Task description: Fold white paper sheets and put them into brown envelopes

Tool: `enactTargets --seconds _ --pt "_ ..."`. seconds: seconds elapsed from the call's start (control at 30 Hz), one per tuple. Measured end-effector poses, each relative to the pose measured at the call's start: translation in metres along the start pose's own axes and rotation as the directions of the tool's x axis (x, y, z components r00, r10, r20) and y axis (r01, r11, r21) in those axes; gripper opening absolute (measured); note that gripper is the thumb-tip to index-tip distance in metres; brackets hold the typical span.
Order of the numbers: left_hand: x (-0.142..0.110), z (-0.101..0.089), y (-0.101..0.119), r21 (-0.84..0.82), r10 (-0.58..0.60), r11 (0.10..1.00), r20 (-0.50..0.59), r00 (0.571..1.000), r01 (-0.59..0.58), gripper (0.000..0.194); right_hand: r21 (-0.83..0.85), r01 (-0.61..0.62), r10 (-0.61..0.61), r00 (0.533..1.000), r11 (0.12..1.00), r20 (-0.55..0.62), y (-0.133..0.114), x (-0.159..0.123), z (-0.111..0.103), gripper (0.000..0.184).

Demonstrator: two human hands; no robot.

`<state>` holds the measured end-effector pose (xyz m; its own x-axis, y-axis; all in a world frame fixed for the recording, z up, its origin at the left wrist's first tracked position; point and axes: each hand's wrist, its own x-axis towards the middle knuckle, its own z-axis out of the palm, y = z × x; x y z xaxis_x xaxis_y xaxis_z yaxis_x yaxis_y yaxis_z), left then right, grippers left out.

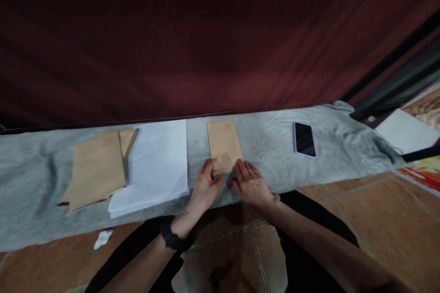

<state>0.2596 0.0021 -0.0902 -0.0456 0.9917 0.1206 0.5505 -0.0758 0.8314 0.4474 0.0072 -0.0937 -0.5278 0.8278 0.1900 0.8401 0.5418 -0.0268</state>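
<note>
Envelope (pixel 224 143) flat on gray cloth (pixel 268 137); left hand (pixel 205 187) and right hand (pixel 253 187), unclenched, fingers touching its near corners; phone (pixel 305 139) at right.

No legible text: blurred reddish marks (pixel 228 127) on the centre envelope (pixel 222 146) and the leftmost top envelope (pixel 96 171).

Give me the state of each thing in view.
Single envelope: flat; sealing unclear
Left hand: open, at the envelope's lower left corner
Right hand: open, at its lower right corner
Envelope pile: overlapping unevenly
White paper: stacked flat
Phone: face up, screen dark
Gray cloth: spread, wrinkled
White scrap: crumpled
</note>
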Motion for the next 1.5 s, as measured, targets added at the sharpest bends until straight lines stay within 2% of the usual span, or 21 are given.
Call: enactTargets --seconds 0.1,0.2,0.27,0.4,0.5,0.57,0.6,0.7,0.73,0.77,0.83,0.87,0.9,0.93,1.07,1.17,1.23,1.37,1.5 --pt "0.008 0.004 0.003 -0.313 -0.151 0.939 -0.005 0.988 0.142 0.051 -0.015 -0.078 0.078 0.997 0.997 0.011 -0.010 0.005 -0.002 0.052" --pt "0.016 0.006 0.011 -0.478 -0.310 0.839 -0.027 0.950 0.260 0.050 -0.052 -0.128 0.128 0.992 0.990 0.007 -0.020 0.008 -0.005 0.051" --pt "0.020 0.006 0.018 -0.551 -0.372 0.772 0.010 0.928 0.315 0.054 -0.077 -0.150 0.151 0.988 0.986 0.009 -0.024 0.010 -0.009 0.051" --pt "0.020 0.003 0.033 -0.659 -0.380 0.674 0.078 0.922 0.334 0.056 -0.067 -0.191 0.195 0.980 0.979 0.048 -0.024 0.018 -0.023 0.046" --pt "0.019 0.000 0.045 -0.725 -0.320 0.614 0.133 0.938 0.313 0.054 0.118 -0.285 0.278 0.958 0.951 0.075 -0.013 0.024 -0.037 0.037" --pt "0.019 0.000 0.052 -0.779 -0.282 0.542 0.185 0.941 0.316 0.054 0.373 -0.397 0.405 0.912 0.839 0.061 0.000 0.028 -0.045 0.028" --pt "0.019 0.000 0.054 -0.799 -0.270 0.506 0.210 0.940 0.324 0.054 0.527 -0.439 0.486 0.872 0.727 0.056 0.007 0.030 -0.048 0.022" --pt "0.019 0.006 0.058 -0.801 -0.276 0.476 0.256 0.926 0.363 0.051 0.657 -0.457 0.571 0.820 0.600 0.050 0.026 0.033 -0.052 0.033" --pt "0.018 0.009 0.058 -0.791 -0.288 0.479 0.268 0.919 0.381 0.049 0.751 -0.433 0.596 0.800 0.498 0.066 0.029 0.034 -0.051 0.034" --pt "0.018 0.012 0.058 -0.782 -0.293 0.477 0.289 0.911 0.401 0.047 0.858 -0.385 0.613 0.782 0.340 0.107 0.031 0.035 -0.050 0.033" --pt "0.019 0.017 0.057 -0.779 -0.284 0.456 0.331 0.900 0.430 0.043 0.967 -0.251 0.602 0.765 -0.050 0.230 0.028 0.035 -0.044 0.032" --pt "0.020 0.020 0.056 -0.781 -0.279 0.448 0.339 0.898 0.434 0.040 0.959 -0.203 0.576 0.768 -0.197 0.281 0.024 0.034 -0.040 0.034" --pt "0.021 0.022 0.055 -0.783 -0.279 0.446 0.337 0.899 0.432 0.037 0.940 -0.187 0.549 0.773 -0.284 0.320 0.020 0.033 -0.037 0.036" --pt "0.023 0.024 0.054 -0.784 -0.289 0.452 0.323 0.901 0.426 0.034 0.923 -0.188 0.528 0.774 -0.335 0.349 0.015 0.032 -0.033 0.036" --pt "0.029 0.029 0.049 -0.759 -0.345 0.488 0.286 0.894 0.431 0.023 0.875 -0.222 0.485 0.760 -0.431 0.432 0.009 0.029 -0.026 0.031" --pt "0.034 0.031 0.049 -0.740 -0.339 0.518 0.283 0.897 0.429 0.021 0.839 -0.213 0.502 0.719 -0.501 0.481 0.021 0.029 -0.025 0.022" --pt "0.037 0.032 0.049 -0.707 -0.321 0.572 0.275 0.906 0.417 0.020 0.819 -0.191 0.522 0.687 -0.541 0.505 0.033 0.028 -0.024 0.018" --pt "0.048 0.038 0.050 -0.618 -0.287 0.681 0.269 0.920 0.393 0.018 0.806 -0.163 0.542 0.662 -0.569 0.517 0.052 0.023 -0.019 0.019" --pt "0.054 0.048 0.052 -0.610 -0.254 0.698 0.279 0.926 0.375 0.020 0.804 -0.115 0.587 0.625 -0.583 0.515 0.066 0.016 -0.013 0.021"
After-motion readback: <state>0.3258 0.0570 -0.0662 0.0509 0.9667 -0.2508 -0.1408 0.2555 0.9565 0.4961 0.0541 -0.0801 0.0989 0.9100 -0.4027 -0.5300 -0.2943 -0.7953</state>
